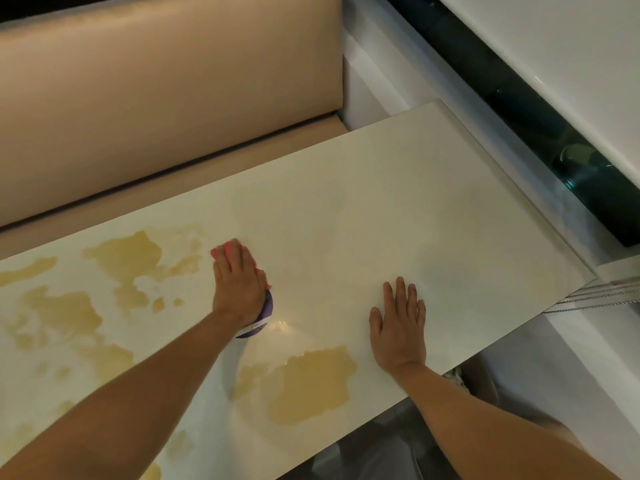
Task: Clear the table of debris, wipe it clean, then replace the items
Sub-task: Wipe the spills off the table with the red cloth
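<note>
Head view. One table (398, 209) is showing, its white glossy top running with the long axis from lower left to upper right, the far short end pointing toward a dark window strip (519, 109). Two hands are resting on it. The left hand (239, 282) is lying palm down over one cleaning pad (221, 251), fingers together and pressing it flat; a pink-red edge is showing past the fingertips and a purple-and-white part is showing beside the wrist. Any print on the pad is too small to read. The right hand (400, 327) is lying flat on the bare tabletop, fingers straight and slightly spread, holding nothing, well apart from the pad. Yellowish wet patches (311, 382) are sitting on the surface: one large one between the two forearms, several more to the left of the pad. One beige cushioned bench (166, 109) is standing behind the table.
</note>
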Motion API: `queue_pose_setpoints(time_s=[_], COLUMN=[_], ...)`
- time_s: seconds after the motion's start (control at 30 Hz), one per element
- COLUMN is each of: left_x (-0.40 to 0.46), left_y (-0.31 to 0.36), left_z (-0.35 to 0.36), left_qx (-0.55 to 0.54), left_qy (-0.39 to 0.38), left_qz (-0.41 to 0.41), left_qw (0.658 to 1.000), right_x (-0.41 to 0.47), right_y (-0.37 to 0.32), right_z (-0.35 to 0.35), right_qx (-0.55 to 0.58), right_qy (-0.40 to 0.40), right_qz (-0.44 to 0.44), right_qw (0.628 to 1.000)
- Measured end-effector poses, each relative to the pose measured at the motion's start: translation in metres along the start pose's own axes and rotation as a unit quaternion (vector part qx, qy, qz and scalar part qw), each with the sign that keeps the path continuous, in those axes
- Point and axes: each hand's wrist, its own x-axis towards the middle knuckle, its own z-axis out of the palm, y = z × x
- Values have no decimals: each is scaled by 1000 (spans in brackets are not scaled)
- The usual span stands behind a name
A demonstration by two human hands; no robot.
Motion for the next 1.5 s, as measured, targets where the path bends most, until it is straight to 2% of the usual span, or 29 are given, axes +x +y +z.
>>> queue_pose_setpoints(time_s=[0.1,0.2,0.27,0.37,0.5,0.67,0.83,0.9,1.0,1.07,1.2,1.3,1.4,1.5], left_x=[-36,-66,-72,-57,-20,-11,-60,-80,-81,-66,-35,-38,-67,-98], left_y=[41,65,65,52,27,43,91,105,100,85,64,71,86,92], left_z=[11,31,33,19,4,0,26,35,32,29,21,19,27,37], left_qx=[-77,-81,-78,-97,-169,-155,-175,-149,-114,-111,-103,-122,-130,-117], left_qy=[41,-11,-23,0,-26,-24,-32,-31,-21,-23,-31,-36,-45,-48], left_qz=[63,95,121,150,93,75,234,298,350,344,246,219,230,289], left_qw=[994,992,989,984,981,985,956,942,930,932,963,967,963,949], right_x=[0,0,0,0,-1,-1,-1,-1,-1,-1,-1,-1,-1,0], right_y=[0,1,0,1,1,1,1,1,1,1,1,1,1,1], right_z=[1,1,0,1,1,1,1,1,1,1,2,3,3,3], right_qx=[1,2,7,10,10,14,12,15,21,20,6,11,12,21], right_qy=[1,2,1,2,5,12,20,23,25,28,32,38,39,35], right_qz=[1,0,-3,-2,-1,-4,-8,-7,-7,-9,-12,-14,-12,-9], right_qw=[1000,1000,1000,1000,1000,1000,1000,1000,999,999,999,999,999,999])
